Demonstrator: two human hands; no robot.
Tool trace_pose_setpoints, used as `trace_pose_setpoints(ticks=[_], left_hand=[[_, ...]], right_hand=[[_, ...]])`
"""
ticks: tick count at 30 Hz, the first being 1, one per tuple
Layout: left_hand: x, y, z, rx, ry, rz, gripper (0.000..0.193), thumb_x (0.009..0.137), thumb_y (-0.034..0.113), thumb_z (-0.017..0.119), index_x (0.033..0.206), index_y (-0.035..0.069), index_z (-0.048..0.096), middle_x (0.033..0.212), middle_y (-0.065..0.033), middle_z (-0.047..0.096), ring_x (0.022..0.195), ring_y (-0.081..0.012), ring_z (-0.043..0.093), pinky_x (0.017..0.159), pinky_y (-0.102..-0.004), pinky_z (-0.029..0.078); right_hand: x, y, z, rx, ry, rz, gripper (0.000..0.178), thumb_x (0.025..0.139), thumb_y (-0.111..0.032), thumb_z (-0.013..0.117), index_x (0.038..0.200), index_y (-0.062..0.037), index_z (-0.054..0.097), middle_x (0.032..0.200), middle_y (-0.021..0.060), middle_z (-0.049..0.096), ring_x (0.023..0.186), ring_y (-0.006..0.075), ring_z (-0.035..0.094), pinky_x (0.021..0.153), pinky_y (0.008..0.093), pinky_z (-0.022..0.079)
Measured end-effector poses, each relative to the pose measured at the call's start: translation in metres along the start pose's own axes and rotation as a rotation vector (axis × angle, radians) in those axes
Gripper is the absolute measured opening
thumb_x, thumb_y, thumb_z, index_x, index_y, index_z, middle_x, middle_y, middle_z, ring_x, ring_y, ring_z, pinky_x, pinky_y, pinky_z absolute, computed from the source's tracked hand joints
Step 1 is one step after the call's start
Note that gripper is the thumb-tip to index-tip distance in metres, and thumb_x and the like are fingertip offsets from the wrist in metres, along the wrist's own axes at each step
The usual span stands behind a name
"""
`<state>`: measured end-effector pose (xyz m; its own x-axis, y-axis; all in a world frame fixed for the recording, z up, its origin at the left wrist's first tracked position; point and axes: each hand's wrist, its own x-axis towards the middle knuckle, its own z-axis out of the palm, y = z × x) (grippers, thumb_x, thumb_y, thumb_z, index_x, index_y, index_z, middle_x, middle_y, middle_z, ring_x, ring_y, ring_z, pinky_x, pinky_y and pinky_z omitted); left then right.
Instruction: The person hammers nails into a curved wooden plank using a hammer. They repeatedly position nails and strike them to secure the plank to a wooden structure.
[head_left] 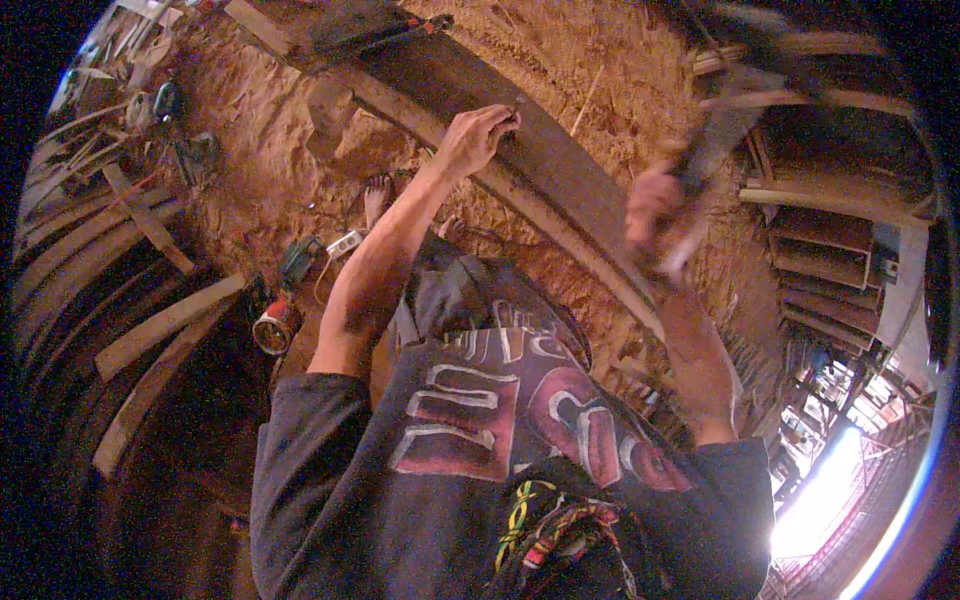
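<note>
My left hand (470,140) rests at the upper face of a wide brown plank (575,175), thumb and fingers pinched together. A small dark point, seemingly a nail (517,104), shows at the fingertips; most of it is hidden. Off to the right, my right hand (655,212) is raised and smeared by motion, its fingers wrapped round a handle. The tool in it, apparently a hammer (725,125), stretches toward the upper right and is too blurred to show its head clearly. A lighter wooden edge (560,248) runs along the plank's near side.
A black bar-shaped tool (400,38) lies across the plank's far end. Loose timber (170,325), a white power strip (343,243) and a red round container (276,328) are on the left. Stacked boards (830,235) line the right. Bare feet (377,195) stand on the earthen ground.
</note>
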<state>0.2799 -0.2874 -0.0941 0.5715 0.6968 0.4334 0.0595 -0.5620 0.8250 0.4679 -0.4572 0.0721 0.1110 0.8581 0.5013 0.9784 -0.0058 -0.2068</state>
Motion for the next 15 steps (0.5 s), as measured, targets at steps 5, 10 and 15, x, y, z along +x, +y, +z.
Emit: trace_pose_setpoints(ticks=[5, 10, 15], left_hand=[[-0.002, -0.012, 0.000, -0.044, 0.065, 0.008, 0.033, 0.076, -0.011, 0.058, 0.104, 0.004, 0.062, 0.101, -0.0131, 0.067, 0.094, -0.0349, 0.066, 0.074, -0.0393, 0.054], [0.001, 0.003, -0.010, 0.001, 0.017, -0.018, 0.031, 0.075, -0.011, 0.058, 0.102, 0.004, 0.061, 0.100, -0.0145, 0.067, 0.094, -0.0350, 0.066, 0.073, -0.0397, 0.053], [-0.015, -0.011, 0.001, -0.056, -0.052, -0.065, 0.040, 0.071, -0.011, 0.052, 0.109, -0.003, 0.061, 0.103, -0.0213, 0.067, 0.102, -0.0378, 0.065, 0.084, -0.0377, 0.055]], right_hand=[[0.049, -0.014, -0.021, -0.049, -0.424, -0.093, 0.041, 0.099, -0.037, 0.052, 0.129, -0.0077, 0.053, 0.074, 0.0081, 0.060, 0.055, 0.0264, 0.056, 0.056, 0.0374, 0.048], [0.039, -0.014, -0.039, -0.073, -0.316, 0.091, 0.037, 0.098, -0.037, 0.054, 0.118, -0.0069, 0.058, 0.083, 0.0197, 0.065, 0.067, 0.0384, 0.063, 0.059, 0.0439, 0.051], [0.056, -0.032, -0.031, -0.029, -0.666, 0.183, 0.040, 0.097, -0.036, 0.055, 0.123, -0.0061, 0.055, 0.090, 0.0239, 0.065, 0.079, 0.0460, 0.063, 0.073, 0.0501, 0.052]])
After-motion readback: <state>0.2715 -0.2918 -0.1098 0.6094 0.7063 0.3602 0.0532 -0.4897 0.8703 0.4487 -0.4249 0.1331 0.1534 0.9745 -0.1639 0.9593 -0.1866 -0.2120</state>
